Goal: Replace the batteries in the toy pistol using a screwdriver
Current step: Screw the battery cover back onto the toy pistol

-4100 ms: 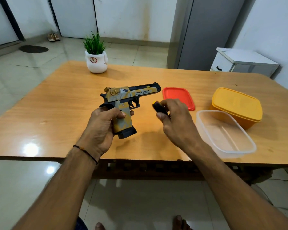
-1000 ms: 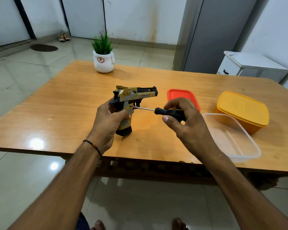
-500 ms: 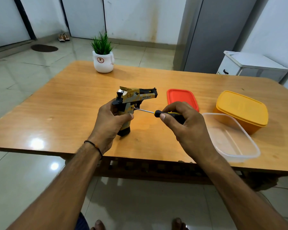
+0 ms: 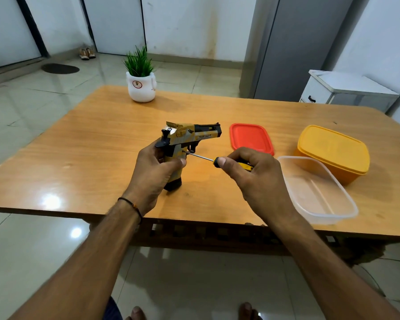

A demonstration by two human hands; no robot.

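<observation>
A yellow-and-black toy pistol (image 4: pixel 189 137) stands upright on its grip base on the wooden table (image 4: pixel 97 144), barrel pointing right. My left hand (image 4: pixel 155 172) wraps around its grip from the left. My right hand (image 4: pixel 252 174) holds a screwdriver (image 4: pixel 217 160) with a black-and-yellow handle. Its thin metal shaft runs left and its tip touches the side of the grip just below the trigger. Most of the handle is hidden inside my fingers.
A red lid (image 4: pixel 251 137) lies right of the pistol. A clear open plastic container (image 4: pixel 316 190) sits near the front right edge, a closed yellow box (image 4: pixel 330 151) behind it. A small potted plant (image 4: pixel 141 82) stands at the far edge. A white cabinet (image 4: pixel 346 91) stands beyond the table.
Since four seconds ago the pistol was set base-down on the table and the screwdriver tip brought to its grip. Over the last second the tip stays there while my right hand shifts slightly.
</observation>
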